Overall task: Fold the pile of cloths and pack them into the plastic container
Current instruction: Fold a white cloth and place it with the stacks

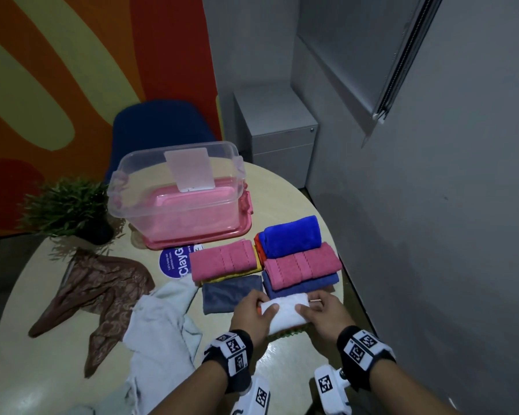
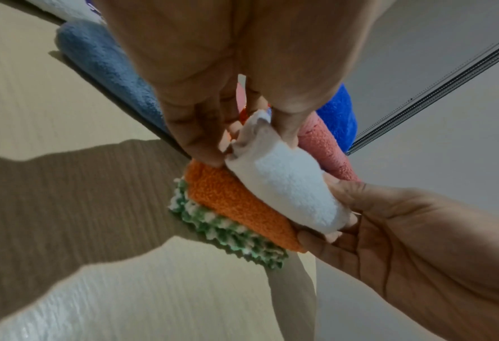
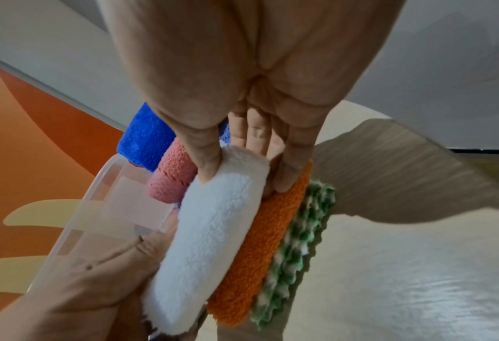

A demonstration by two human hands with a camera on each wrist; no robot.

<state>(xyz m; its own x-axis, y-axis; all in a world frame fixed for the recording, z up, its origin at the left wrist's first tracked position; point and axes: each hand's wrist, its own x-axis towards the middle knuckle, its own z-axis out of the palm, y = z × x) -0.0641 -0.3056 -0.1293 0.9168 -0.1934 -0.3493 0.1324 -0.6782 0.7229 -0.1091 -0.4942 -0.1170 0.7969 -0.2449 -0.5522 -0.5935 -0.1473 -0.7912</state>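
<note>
A folded white cloth [image 1: 285,310] lies on a small stack near the table's front edge, over an orange cloth [image 2: 236,203] and a green-and-white cloth [image 2: 228,233]. My left hand [image 1: 261,307] pinches its left end and my right hand [image 1: 309,310] grips its right end, thumb on top. The right wrist view shows the white cloth [image 3: 210,242] as a thick roll above the orange cloth [image 3: 268,242]. The clear plastic container [image 1: 177,190] stands at the table's far side on a pink lid.
Folded cloths lie between me and the container: pink [image 1: 222,262], blue [image 1: 291,235], another pink [image 1: 303,265], grey [image 1: 231,292]. At left lie an unfolded brown patterned cloth [image 1: 102,289] and a pale cloth [image 1: 159,324]. A potted plant [image 1: 69,205] stands far left.
</note>
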